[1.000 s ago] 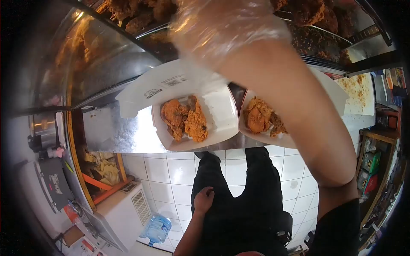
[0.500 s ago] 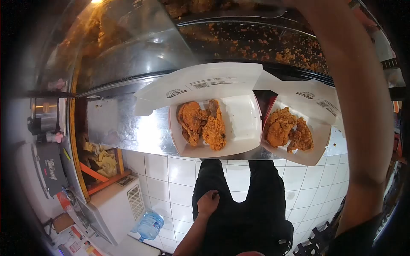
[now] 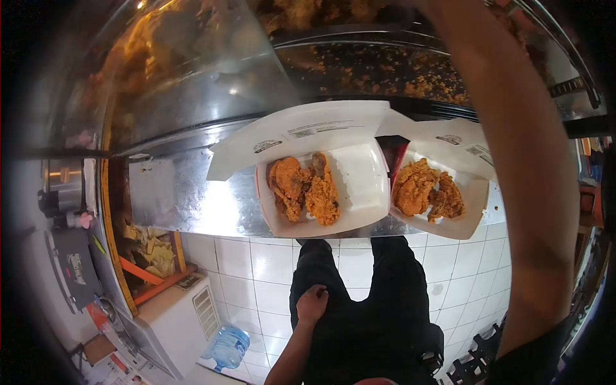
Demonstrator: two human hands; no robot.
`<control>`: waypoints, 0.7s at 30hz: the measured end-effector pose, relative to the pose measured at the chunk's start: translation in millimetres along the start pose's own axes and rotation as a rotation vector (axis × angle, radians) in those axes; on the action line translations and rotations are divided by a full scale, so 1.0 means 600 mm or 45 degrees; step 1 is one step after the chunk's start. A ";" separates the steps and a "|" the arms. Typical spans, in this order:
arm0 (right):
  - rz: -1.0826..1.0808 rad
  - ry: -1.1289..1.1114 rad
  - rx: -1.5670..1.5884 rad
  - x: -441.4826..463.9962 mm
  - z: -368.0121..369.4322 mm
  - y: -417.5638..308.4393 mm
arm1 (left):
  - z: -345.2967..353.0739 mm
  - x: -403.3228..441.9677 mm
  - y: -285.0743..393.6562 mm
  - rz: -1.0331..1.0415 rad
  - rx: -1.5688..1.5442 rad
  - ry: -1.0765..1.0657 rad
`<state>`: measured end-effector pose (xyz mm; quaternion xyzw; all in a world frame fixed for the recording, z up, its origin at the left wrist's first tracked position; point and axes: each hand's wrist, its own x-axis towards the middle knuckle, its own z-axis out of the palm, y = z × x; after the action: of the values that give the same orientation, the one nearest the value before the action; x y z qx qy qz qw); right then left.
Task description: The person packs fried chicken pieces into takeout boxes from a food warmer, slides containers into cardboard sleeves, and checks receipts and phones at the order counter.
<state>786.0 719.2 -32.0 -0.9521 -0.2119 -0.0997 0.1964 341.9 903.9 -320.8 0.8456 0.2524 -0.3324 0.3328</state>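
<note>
My left hand (image 3: pixel 313 304) rests against my dark trousers with its fingers curled in, and nothing shows in it. My right forearm (image 3: pixel 529 154) reaches up past the boxes into the display case; the hand itself lies beyond the top of the view, so its grip is hidden. Below that arm, two open white cardboard boxes stand on the metal counter. The larger box (image 3: pixel 362 183) holds two pieces of fried chicken (image 3: pixel 304 190) in its left part. The smaller box (image 3: pixel 476 204), to its right, also holds fried chicken (image 3: pixel 428 191).
Crumbs of fried coating cover the dark tray (image 3: pixel 378 67) in the case. A glass panel (image 3: pixel 205 70) stands at the upper left. The metal counter (image 3: pixel 154 192) ends just before my legs. Lower left are a white appliance (image 3: pixel 170 321) and a blue water bottle (image 3: pixel 229 348).
My right forearm has shifted left in the view, and the boxes appear slightly further left on the right side as the camera turned. My left hand stays at my thigh.
</note>
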 end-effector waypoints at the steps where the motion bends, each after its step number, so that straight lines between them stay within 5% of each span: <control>1: -0.015 0.028 0.008 0.002 0.005 0.000 | -0.002 0.002 0.003 0.005 0.021 0.003; 12: -0.236 0.671 -0.085 -0.009 0.086 -0.071 | 0.012 0.016 0.009 0.036 0.155 -0.065; 16: -0.088 0.580 -0.371 -0.013 0.077 -0.093 | 0.018 0.019 0.012 0.004 0.187 -0.079; 19: -0.377 0.269 0.105 -0.016 0.034 -0.054 | 0.021 0.018 0.018 0.006 0.135 -0.072; 21: -0.301 0.162 0.115 0.012 0.031 -0.032 | 0.023 0.019 0.023 0.001 0.140 -0.067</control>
<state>785.8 745.3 -40.7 -0.9025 -0.3139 -0.1724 0.2391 352.8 887.4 -331.4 0.8536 0.2248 -0.3677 0.2925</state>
